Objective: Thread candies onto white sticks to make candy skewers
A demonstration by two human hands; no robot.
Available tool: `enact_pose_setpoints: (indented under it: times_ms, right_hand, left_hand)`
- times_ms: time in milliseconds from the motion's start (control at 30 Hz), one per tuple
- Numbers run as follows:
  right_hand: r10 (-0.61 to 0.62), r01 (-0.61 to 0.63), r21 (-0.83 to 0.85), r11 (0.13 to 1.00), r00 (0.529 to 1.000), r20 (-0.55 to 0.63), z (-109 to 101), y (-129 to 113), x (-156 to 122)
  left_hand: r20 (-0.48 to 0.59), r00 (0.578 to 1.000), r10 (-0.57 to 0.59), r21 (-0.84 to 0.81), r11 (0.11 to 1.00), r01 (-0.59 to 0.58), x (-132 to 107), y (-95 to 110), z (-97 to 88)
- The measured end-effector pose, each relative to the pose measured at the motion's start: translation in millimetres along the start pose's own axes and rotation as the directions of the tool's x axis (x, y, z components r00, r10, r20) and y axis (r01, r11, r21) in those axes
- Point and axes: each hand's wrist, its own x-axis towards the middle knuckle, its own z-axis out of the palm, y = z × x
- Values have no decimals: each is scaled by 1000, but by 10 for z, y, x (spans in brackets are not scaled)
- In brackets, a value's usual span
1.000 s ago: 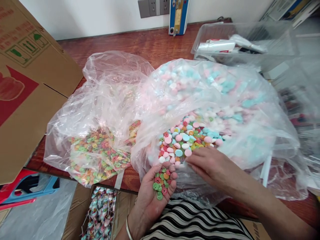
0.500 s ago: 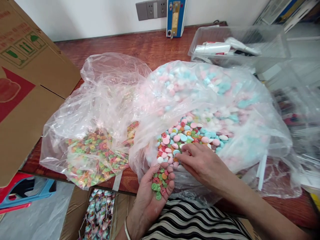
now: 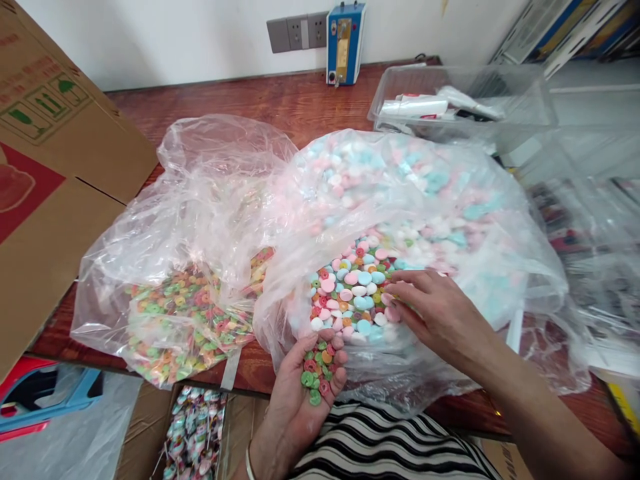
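Note:
My left hand [image 3: 305,393] is cupped palm up at the table's near edge, holding a small heap of green, red and orange ring candies [image 3: 316,371]. Just above it gapes the mouth of a large clear plastic bag [image 3: 450,220] full of pink, blue and white round candies [image 3: 355,293] mixed with some rings. My right hand [image 3: 435,313] reaches into that mouth with its fingers bent, the tips resting among the candies. Whether they pinch one is hidden. To the left lies a second clear bag [image 3: 200,200] holding colourful ring candies [image 3: 185,320].
A big cardboard box [image 3: 55,167] stands at the left. At the back right is a clear plastic bin [image 3: 520,100] with tubes inside. A blue device [image 3: 344,41] and wall sockets sit by the wall. Below the table edge an open carton holds wrapped lollipops [image 3: 193,430].
My right hand has slid up and to the right, deeper into the bag's mouth among the round candies. My left hand has stayed cupped with its ring candies. The view has tilted slightly.

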Motion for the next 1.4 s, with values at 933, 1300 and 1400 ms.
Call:
enact_pose_setpoints:
  times_ms: [933,1300,1400]
  right_hand:
    - [-28,45,-93,995,984,176,107,-348,423]
    - [-45,93,-229,969,978,205,357,-512,790]
    - [-47,81,-173,982,980,194,356,-486,834]
  left_hand:
    - [373,884,280,-282,942,-180,127,941,511]
    - [316,923,218,-231,962,-148,100,771,583]
    - [212,954,210,-176,969,-174,127,681,566]
